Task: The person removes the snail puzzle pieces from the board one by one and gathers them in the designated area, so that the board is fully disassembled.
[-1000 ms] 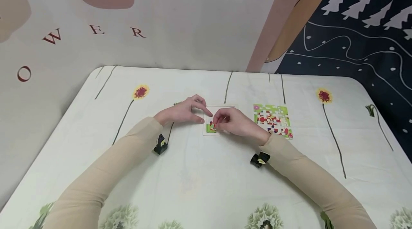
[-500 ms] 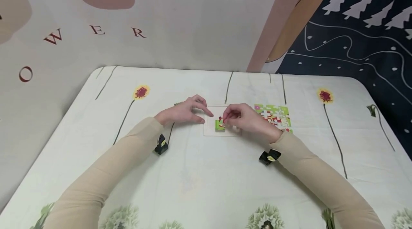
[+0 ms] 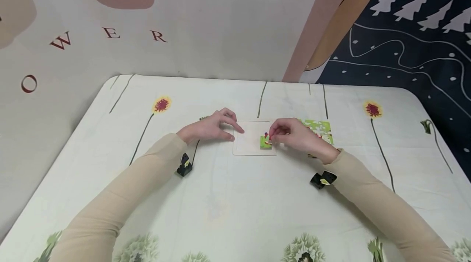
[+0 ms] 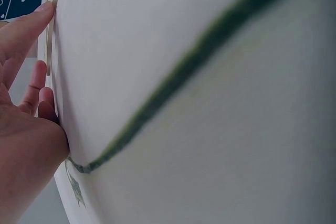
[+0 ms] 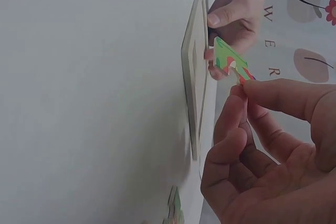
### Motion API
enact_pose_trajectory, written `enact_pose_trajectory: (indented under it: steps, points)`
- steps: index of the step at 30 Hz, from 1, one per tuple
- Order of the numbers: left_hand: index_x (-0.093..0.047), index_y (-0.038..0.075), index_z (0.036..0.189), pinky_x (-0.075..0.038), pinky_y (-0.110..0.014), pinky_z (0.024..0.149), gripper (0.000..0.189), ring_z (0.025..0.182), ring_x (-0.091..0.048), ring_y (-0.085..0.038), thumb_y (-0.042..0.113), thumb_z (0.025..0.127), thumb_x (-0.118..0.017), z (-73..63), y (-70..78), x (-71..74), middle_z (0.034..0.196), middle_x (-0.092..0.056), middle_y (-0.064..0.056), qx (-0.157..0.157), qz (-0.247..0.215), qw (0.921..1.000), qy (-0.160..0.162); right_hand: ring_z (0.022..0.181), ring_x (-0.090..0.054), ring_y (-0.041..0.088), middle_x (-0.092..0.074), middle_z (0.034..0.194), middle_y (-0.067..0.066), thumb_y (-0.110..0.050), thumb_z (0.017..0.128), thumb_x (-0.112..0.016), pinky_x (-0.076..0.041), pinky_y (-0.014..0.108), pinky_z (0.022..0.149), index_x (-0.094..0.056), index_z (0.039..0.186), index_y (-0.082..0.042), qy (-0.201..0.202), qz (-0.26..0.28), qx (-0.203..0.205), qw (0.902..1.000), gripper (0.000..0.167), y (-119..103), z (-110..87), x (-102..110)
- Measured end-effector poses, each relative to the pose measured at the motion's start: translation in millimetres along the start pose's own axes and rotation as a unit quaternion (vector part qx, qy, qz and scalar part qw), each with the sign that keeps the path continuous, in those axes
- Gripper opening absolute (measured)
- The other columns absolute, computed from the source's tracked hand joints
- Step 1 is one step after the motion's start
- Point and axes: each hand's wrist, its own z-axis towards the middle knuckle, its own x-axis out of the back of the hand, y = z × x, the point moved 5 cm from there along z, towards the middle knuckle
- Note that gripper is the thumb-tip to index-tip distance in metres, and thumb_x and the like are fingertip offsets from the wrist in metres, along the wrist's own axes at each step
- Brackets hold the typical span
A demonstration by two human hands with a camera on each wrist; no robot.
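Between thumb and forefinger, my right hand point(image 3: 296, 138) pinches a green-and-red jigsaw puzzle piece point(image 3: 265, 142). In the right wrist view the puzzle piece point(image 5: 231, 60) stands clear of the shallow pale puzzle frame point(image 5: 193, 77). Seen from the head, that puzzle frame point(image 3: 250, 139) lies flat with a bare inside, below the piece. My left hand point(image 3: 213, 126) rests at the frame's left edge, fingers and thumb apart and fairly straight, holding nothing. The left wrist view shows its fingertips point(image 4: 46, 9) against the frame's edge.
Right of the frame, partly behind my right hand, lies a group of joined puzzle pieces point(image 3: 320, 127), green with red. A white cloth printed with flowers covers the table point(image 3: 220, 196). A patterned wall point(image 3: 220, 29) rises behind its far edge.
My right hand has moved to the right, carrying the puzzle piece from the frame's lower left to its right side. The left hand has stayed in place.
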Motion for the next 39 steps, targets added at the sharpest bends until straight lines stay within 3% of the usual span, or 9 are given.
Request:
enact_pose_trajectory:
  steps: [9,23,39]
  points:
    - [-0.075,0.008,0.115,-0.028,-0.050,0.111,0.032,0.126,-0.036,-0.026,0.005,0.084,-0.074,-0.1,0.1,0.2,0.123,-0.046,-0.010,-0.006,-0.008,0.9999,0.002,0.086,-0.062,0.018,-0.070,0.096,0.010,-0.006,0.094,-0.061,-0.046,0.024,0.073,-0.068,0.100,-0.004,0.007,-0.022,-0.007,0.9997,0.010,11.0,-14.8,16.8]
    - [-0.075,0.008,0.116,-0.027,-0.051,0.111,0.032,0.127,-0.035,-0.026,0.005,0.084,-0.074,0.3,-0.4,-0.1,0.124,-0.045,-0.010,-0.004,-0.008,1.0000,-0.001,0.083,-0.059,0.016,-0.071,0.102,0.013,-0.007,0.094,-0.061,-0.046,0.024,0.067,-0.068,0.098,-0.004,0.013,-0.036,-0.018,0.9991,0.009,27.3,-29.5,34.4]
    - [-0.075,0.008,0.115,-0.027,-0.052,0.112,0.031,0.128,-0.035,-0.027,0.004,0.084,-0.073,0.1,-0.5,0.1,0.126,-0.044,-0.011,0.002,-0.013,0.9999,0.000,0.079,-0.058,0.010,-0.070,0.096,0.010,-0.007,0.093,-0.064,-0.047,0.024,0.069,-0.068,0.101,0.000,-0.020,-0.040,-0.023,0.9988,0.012,40.8,-41.6,39.1]
